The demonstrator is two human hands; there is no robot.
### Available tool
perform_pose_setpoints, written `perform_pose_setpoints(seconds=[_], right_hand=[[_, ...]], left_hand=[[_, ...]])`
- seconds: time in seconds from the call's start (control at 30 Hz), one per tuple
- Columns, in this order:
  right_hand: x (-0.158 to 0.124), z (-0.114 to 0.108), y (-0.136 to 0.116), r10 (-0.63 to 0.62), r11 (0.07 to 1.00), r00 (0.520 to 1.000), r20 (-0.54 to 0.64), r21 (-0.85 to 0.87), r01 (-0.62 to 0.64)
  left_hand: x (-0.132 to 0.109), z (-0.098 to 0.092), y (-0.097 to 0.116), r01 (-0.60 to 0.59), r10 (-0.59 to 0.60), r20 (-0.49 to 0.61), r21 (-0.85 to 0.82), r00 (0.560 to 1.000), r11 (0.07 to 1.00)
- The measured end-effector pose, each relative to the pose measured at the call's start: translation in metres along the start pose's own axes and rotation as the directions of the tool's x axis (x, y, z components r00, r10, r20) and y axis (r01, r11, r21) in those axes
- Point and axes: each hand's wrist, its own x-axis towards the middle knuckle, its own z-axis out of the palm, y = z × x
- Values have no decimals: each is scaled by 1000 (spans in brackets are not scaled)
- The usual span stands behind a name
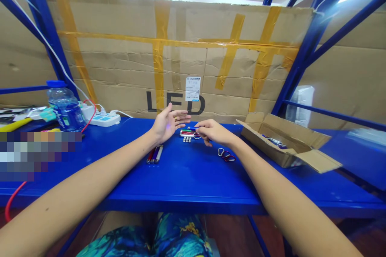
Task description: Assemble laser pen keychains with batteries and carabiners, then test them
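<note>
My left hand (169, 124) is raised over the blue table, palm facing right, fingers stretched out, with a small violet light spot on the palm. My right hand (213, 131) pinches a small blue tube (192, 128) that points toward the left palm. Beneath it lie red and green tubes (187, 131) and several small silver button cells (186, 139). A row of red, blue and silver tubes (155, 154) lies below my left hand. Two carabiners, one silver (221, 152) and one dark red (229, 156), rest below my right wrist.
An open cardboard box (280, 142) with tubes inside stands at the right. At the left are a water bottle (64, 106), a white power strip (105, 119) and a red cable (90, 116). A large cardboard sheet (126, 72) closes off the back between blue posts.
</note>
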Motion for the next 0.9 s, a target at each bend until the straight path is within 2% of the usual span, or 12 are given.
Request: perform_pose_setpoints(seconds=[0.17,0.33,0.53,0.9], right_hand=[[-1,0,-2,18,999,1000,-13,49,-18],[-1,1,-3,52,994,998,22,90,-53],[-1,3,-5,70,996,997,25,50,-71],[0,0,-2,42,999,999,0,-16,-42]], left_hand=[[-1,-1,1,5,-5,-2,6,1000,1000],[-2,0,1,-13,13,1,9,1000,1000],[-1,-1,-1,15,-13,21,-88,1000,996],[0,0,-3,43,-39,37,-133,999,990]])
